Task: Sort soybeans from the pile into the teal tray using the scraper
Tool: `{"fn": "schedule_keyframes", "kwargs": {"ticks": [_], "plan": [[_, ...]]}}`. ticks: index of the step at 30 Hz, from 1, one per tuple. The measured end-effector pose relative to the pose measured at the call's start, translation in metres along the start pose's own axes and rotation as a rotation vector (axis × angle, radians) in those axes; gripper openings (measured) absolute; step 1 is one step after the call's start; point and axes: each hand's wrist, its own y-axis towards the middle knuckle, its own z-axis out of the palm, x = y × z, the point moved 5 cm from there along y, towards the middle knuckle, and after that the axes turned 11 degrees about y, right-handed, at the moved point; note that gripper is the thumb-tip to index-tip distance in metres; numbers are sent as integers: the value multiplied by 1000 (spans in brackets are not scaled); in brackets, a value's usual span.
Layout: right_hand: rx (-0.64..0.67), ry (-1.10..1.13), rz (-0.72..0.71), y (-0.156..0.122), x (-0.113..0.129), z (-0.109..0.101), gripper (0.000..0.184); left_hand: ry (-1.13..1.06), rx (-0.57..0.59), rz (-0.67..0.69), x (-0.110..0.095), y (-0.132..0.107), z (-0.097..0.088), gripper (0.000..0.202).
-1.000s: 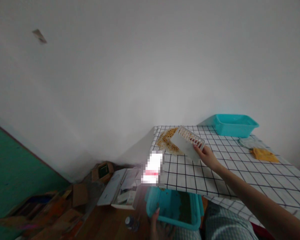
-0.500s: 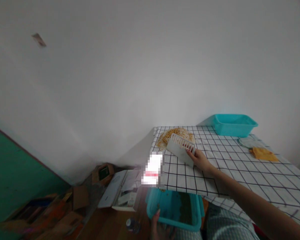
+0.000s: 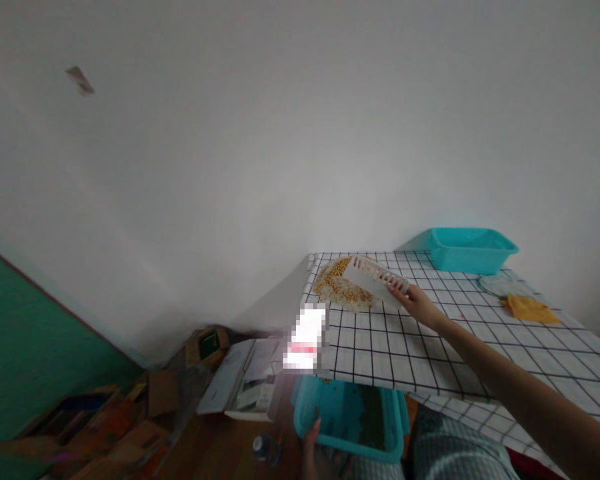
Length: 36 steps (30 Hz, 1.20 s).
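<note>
My right hand [image 3: 416, 304] is closed on the right end of a white plastic plate-like scraper [image 3: 375, 287] with a row of slots along its upper edge. The scraper is tilted over the right side of a spread pile of yellow grains [image 3: 337, 288] mixed with something whitish, hiding part of it. Below the table edge, my left hand [image 3: 311, 437] grips the near left rim of a turquoise tub [image 3: 350, 451], thumb over the rim. A few grains and a dark patch show inside the tub.
A checked cloth covers the table [image 3: 420, 347]. A second turquoise tub [image 3: 470, 257] stands at the back right, near a yellow cloth [image 3: 533, 309]. A blurred-out bright rectangle [image 3: 305, 337] lies at the left edge. Boxes [image 3: 247, 380] and a bottle [image 3: 261, 448] are below left.
My right hand has moved right and slightly away with the scraper, which is tilted differently. More of the pile's near side shows. My left hand and the tub stay put.
</note>
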Motion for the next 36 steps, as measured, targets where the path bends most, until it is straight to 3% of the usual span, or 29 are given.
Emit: {"fn": "schedule_keyframes", "kwargs": {"ticks": [4, 12, 23, 29, 36], "plan": [[148, -224, -41, 6, 5, 1, 46, 5, 10, 17, -1, -2, 2, 50], [219, -186, -47, 1, 2, 6, 46, -10, -11, 8, -1, -3, 2, 56], [202, -216, -47, 5, -7, 6, 47, 2, -17, 11, -3, -4, 2, 54], [234, -83, -64, 0, 0, 7, 43, -6, -1, 11, -3, -9, 5, 54], [231, -93, -31, -1, 1, 3, 45, 9, 18, 8, -4, -11, 7, 54]]}}
